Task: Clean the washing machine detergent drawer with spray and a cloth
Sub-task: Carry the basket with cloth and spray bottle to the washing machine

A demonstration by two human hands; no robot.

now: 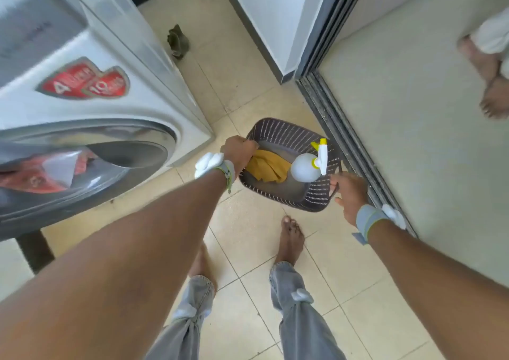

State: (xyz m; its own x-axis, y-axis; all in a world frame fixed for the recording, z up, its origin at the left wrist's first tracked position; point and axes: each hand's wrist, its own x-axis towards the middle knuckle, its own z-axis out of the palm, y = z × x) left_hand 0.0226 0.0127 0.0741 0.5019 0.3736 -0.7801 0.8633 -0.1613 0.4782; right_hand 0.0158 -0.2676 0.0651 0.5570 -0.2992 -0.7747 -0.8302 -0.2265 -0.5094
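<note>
- Washing machine point(91, 106) is seen at the left of the head view, silver-grey, with a red sticker on its front panel and the round door below it; the detergent drawer cannot be made out on it.
- A dark perforated basket point(316, 191) is held low over the tiled floor point(248, 56), just right of the machine's front corner.
- The left hand point(239, 150) is clenched over the basket's left rim, above a yellow cloth point(268, 166) that lies crumpled inside.
- The right hand point(349, 191) is closed on the handle at the basket's right side.
- A white spray bottle point(305, 168) with a yellow-tipped trigger head is lying in the basket, touching the cloth's right edge.
- Grey bands with white pieces attached are worn on both wrists.
- Two bare feet and grey trouser legs are seen below the basket.
- A dark rag point(177, 41) lies on the floor beside the machine's far side.
- A sliding-door track point(338, 139) runs diagonally just right of the basket, and another person's bare feet point(487, 84) are seen beyond it.
</note>
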